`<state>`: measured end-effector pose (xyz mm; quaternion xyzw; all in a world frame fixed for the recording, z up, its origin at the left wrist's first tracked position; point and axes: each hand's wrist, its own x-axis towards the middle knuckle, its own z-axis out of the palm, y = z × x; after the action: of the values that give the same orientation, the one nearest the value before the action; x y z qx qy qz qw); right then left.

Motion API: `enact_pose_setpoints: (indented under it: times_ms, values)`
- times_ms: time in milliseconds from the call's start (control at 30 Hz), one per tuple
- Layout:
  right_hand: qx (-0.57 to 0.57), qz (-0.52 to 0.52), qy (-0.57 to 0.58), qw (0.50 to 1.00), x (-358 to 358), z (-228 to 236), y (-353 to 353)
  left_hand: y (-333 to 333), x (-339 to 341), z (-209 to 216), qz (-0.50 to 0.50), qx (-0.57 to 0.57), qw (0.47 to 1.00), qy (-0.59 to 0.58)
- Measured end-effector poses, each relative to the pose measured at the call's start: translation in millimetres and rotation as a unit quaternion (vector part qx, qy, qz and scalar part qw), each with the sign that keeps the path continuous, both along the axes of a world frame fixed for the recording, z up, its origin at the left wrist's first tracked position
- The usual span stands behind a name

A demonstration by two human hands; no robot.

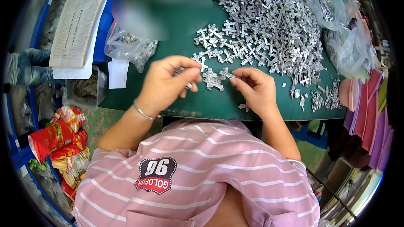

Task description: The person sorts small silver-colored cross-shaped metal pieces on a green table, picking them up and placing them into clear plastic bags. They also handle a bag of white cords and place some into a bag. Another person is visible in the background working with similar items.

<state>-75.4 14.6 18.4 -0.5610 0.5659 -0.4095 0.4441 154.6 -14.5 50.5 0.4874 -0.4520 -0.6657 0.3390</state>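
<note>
Crosses (212,80) of silvery metal lie mid-frame, looking light, stiff and slick; I'd take one by its edges. My right hand (256,90) pinches a small silver piece (227,74) between thumb and forefinger; my left hand (162,83) curls around blurred metal bits (179,71).

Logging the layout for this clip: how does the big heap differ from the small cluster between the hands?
The big heap holds far more pieces than the small cluster. The heap spreads over the far side of the green table; the cluster lies nearer, between the left hand and right hand. Clear plastic overlaps the heap's edge; none covers the cluster. Both contain silver-coloured, cross-shaped pieces.
</note>
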Motion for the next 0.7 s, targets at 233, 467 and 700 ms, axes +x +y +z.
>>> enact_pose_setpoints:
  times_ms: [233, 467, 700]
  values:
    - [-0.04, 0.066, 0.174, 0.982, -12, 9, 2, -6, -1, -17, -0.002, 0.031, 0.998, 0.049]
    - [-0.181, 0.133, 0.233, 0.946, 21, 11, -19, -10, 11, -18, 0.013, 0.057, 0.997, 0.049]
    - [-0.142, 0.138, 0.237, 0.951, 27, 10, -17, -14, 8, -20, 0.016, 0.219, 0.927, 0.305]
